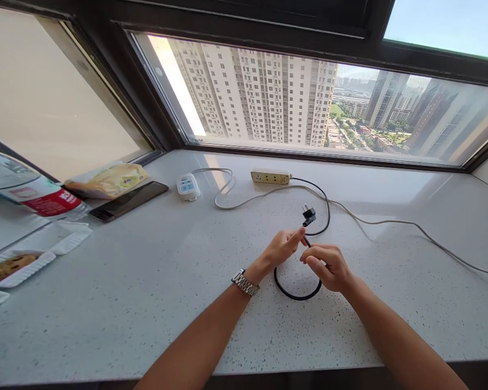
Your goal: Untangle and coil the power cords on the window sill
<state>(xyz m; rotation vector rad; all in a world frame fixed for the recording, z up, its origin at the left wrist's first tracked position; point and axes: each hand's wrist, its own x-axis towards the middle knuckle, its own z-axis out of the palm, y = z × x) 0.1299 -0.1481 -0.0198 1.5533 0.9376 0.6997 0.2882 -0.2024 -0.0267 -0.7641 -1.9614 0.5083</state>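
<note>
A black power cord (297,298) runs between my two hands and hangs in a loop below them. My left hand (285,248), with a metal watch on its wrist, is closed round the cord just behind the black plug (308,212). The plug's pins point up and away from me. Close by on the right, my right hand (328,265) pinches the same cord a little lower. Beyond them lies a yellowish power strip (270,177); a thin black cord leaves its right end and curves back toward my hands.
A white socket cube (187,187) stands left, its pale cable (390,221) crossing the counter (146,303) to the right. A phone (130,200), a yellow package (109,182), a bottle (36,189) and a white tray (32,268) with a cookie are on the left. A window borders the back.
</note>
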